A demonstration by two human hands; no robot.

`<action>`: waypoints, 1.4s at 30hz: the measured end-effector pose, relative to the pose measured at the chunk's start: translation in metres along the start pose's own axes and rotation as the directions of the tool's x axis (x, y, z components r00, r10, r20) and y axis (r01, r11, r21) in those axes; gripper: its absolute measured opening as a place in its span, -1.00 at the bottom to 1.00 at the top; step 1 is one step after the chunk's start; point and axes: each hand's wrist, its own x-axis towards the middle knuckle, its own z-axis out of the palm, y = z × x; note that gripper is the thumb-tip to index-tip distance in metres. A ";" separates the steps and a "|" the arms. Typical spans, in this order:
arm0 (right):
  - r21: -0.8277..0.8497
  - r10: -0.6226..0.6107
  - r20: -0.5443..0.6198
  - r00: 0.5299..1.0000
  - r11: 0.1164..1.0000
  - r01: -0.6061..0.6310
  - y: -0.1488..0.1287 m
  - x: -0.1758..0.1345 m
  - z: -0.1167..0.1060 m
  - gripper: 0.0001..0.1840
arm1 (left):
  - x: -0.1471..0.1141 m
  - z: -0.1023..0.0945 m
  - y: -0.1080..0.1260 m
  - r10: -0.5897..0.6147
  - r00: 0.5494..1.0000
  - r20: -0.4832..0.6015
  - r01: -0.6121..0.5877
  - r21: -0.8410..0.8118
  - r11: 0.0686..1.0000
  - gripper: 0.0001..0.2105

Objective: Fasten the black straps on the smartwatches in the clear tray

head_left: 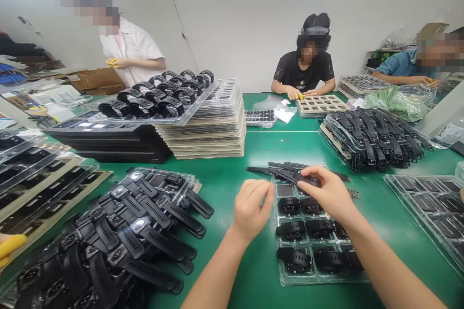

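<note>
A black watch strap (295, 177) is being pinched between the thumb and fingers of the right hand (328, 193), just above the far edge of a clear plastic tray (286, 277) that is lying on the green table (377, 222) at the near centre. The strap is being held roughly level, its free end pointing left toward a few loose straps (281, 167) lying flat on the table just beyond the tray. The left hand (250, 210) is being held just left of the tray's far corner, its fingers curled inward with fingertips close to the thumb; whether anything is being gripped in it cannot be told.

The tray's compartments are being occupied by rolled-up black watches (293, 229), arranged in rows, while the far compartment beside the right hand is showing only a flat dark piece.

To the near left, a heap of black watches with open straps (145, 231) is being piled over other clear trays. Farther left, a tall stack of pale trays (217, 130) is being topped by a tray of buckled watches (159, 94). To the far right, another heap of strapped watches (377, 140) is being kept on trays. At the far side of the table, a seated person in a black shirt (304, 72) is being occupied over a beige tray (321, 105).
</note>
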 end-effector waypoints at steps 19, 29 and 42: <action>-0.627 0.092 0.476 0.875 0.733 0.264 0.005 0.054 -0.008 -0.80 | -0.006 0.007 -0.003 -0.032 0.997 0.066 0.036 -0.055 0.998 -0.87; -0.926 0.540 0.289 0.791 0.366 0.089 0.036 0.039 -0.028 -0.69 | -0.008 0.012 -0.005 -0.007 0.996 0.091 0.012 -0.051 0.999 -0.87; -0.862 -0.116 0.269 0.956 0.415 0.293 -0.041 0.037 -0.071 -0.83 | -0.007 0.006 -0.006 -0.029 0.999 0.028 0.030 -0.006 1.000 -0.86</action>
